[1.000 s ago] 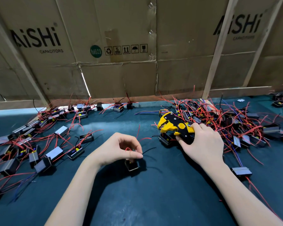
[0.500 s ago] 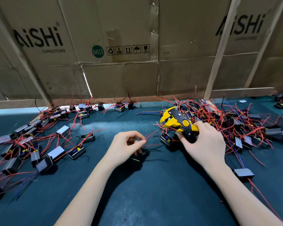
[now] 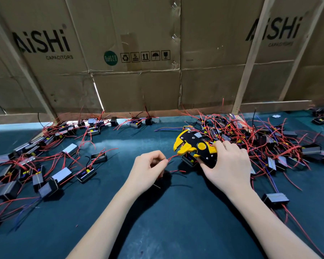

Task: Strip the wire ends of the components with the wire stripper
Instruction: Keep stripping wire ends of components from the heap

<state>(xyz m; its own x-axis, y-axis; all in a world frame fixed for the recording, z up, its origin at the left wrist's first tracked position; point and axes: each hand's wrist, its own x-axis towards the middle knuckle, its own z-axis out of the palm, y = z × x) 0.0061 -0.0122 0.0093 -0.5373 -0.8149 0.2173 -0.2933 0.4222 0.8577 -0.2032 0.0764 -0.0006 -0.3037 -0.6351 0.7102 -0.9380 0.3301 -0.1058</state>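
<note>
Head view looks down on a dark teal surface (image 3: 176, 230) with both bare hands at its middle. Left hand (image 3: 148, 170) has its fingers curled, thumb and forefinger pinching a thin red wire (image 3: 173, 157) whose free end reaches toward the yellow nose of the wire stripper (image 3: 195, 146); the tip lies just beside the tool's lower jaw, and whether it sits between the jaws I cannot tell. A dark component hangs under this hand, mostly hidden by the palm and its shadow, with a further red lead (image 3: 177, 171) and a black one trailing out to the right.

Right hand (image 3: 230, 165) wraps its grip around the black and yellow handles of the wire stripper, thumb on top near the round yellow pivot disc, the head pointing left with its jaws parted.

Behind and to the right of that hand lies a thick tangled pile of components (image 3: 260, 139), small dark blocks with red, blue and black leads crossing over one another. One single block (image 3: 275, 198) rests apart, near the right forearm, with a long red lead running toward the lower right edge. On the left, more components (image 3: 64, 174) lie spread out loosely, several with grey metal faces up, their red leads fanned across the surface. A few more sit along the far edge.

No bin or tray holds any of these; all lie straight on the surface. Flattened cardboard boxes (image 3: 138, 81) printed AiSHi CAPACITORS stand as a back wall, braced by pale wooden battens (image 3: 249, 62).
</note>
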